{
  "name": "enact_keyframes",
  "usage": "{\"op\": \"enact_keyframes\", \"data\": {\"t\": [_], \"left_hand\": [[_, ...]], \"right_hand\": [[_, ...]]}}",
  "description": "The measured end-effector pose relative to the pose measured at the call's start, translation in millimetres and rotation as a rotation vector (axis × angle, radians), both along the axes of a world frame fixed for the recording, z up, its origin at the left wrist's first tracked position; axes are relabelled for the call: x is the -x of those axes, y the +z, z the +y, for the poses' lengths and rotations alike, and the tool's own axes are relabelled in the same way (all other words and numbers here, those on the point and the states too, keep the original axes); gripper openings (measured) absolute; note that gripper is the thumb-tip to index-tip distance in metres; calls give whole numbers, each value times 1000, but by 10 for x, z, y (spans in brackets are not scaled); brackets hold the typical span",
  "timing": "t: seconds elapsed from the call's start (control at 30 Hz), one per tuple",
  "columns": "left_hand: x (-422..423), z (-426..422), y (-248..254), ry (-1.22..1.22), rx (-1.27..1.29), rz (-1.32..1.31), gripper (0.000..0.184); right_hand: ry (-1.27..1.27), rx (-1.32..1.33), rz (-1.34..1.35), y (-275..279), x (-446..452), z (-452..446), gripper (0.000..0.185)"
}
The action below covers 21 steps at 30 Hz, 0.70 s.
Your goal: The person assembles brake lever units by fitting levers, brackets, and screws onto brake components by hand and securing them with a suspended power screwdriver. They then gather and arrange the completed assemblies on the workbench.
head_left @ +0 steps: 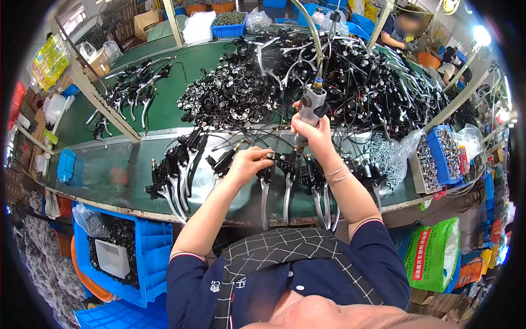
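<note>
My right hand is wrapped round a grey air screwdriver, held upright with its hose running up from the top. Its lower end points down at a brake lever with a black body and silver blade on the bench. Just left of it, my left hand is closed in a pinch at the black lever bodies; what lies between the fingertips is too small to make out. Another silver lever hangs over the edge below these fingers. More brake levers lie right of the tool, partly behind my right forearm.
A heap of black clamps and piled levers cover the back. Loose screws lie at right beside a blue parts bin. Grouped levers lie left. Blue crates stand below. A co-worker is at back right.
</note>
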<state>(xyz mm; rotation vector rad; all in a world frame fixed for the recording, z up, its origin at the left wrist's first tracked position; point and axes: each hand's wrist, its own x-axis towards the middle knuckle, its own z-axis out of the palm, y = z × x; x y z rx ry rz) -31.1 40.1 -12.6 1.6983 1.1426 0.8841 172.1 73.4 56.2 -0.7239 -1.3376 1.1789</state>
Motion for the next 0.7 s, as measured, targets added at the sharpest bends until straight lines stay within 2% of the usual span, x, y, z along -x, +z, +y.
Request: {"op": "enact_keyframes", "data": {"t": [0.03, 0.17, 0.3, 0.43, 0.6, 0.7], "left_hand": [[-58, 65, 9, -34, 54, -22, 31], [-193, 277, -124, -155, -47, 106, 30], [-192, 289, -259, -121, -144, 204, 31], [-170, 287, -338, -117, -123, 208, 30], [-201, 182, -73, -120, -148, 368, 32], [-201, 171, -116, -97, -212, 409, 32]], "right_hand": [[6, 5, 1, 8, 2, -6, 39], [-5, 18, -21, 41, -47, -59, 40], [-13, 23, -6, 22, -152, -59, 41], [-14, 31, 15, 11, -181, -29, 42], [-10, 12, -1, -12, -147, -2, 42], [8, 16, 1, 3, -115, -29, 41]]}}
